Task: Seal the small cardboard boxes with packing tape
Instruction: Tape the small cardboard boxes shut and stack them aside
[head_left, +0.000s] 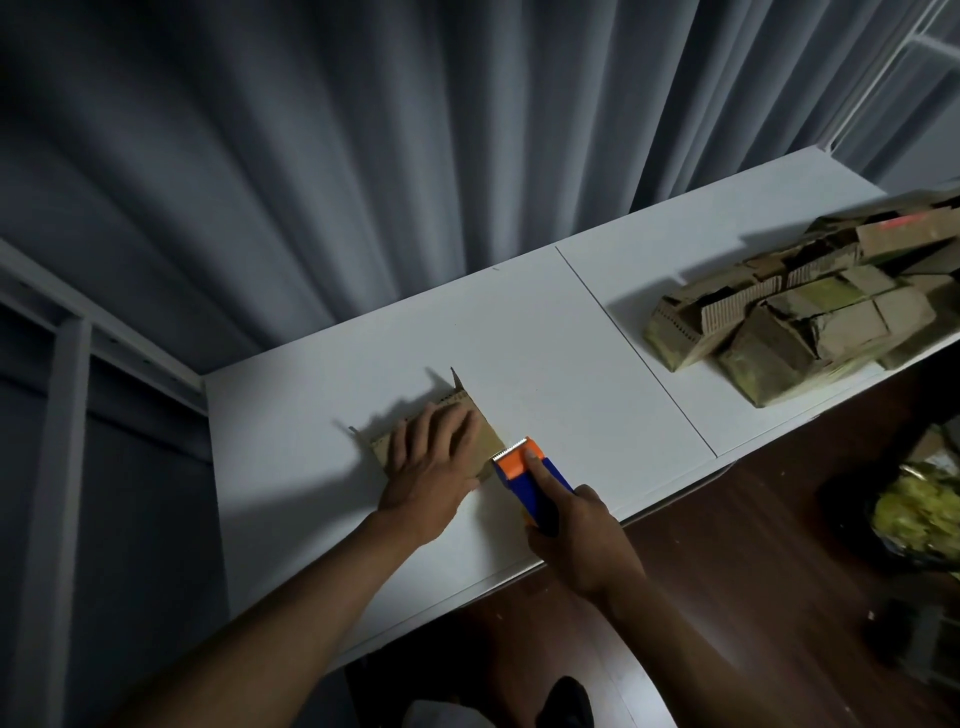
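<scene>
A small brown cardboard box (488, 441) lies on the white table (545, 364), with thin flap edges sticking up at its far and left corners. My left hand (434, 457) presses flat on its top with straight fingers. My right hand (576, 535) grips the blue handle of a tape dispenser (524, 470), index finger stretched along it. The dispenser's orange head and toothed blade touch the box's near right edge.
A heap of small cardboard boxes (810, 317) lies on the right part of the table. Grey curtains hang behind. Dark wooden floor runs in front of the table, with a yellow-green bundle (919, 514) at the right.
</scene>
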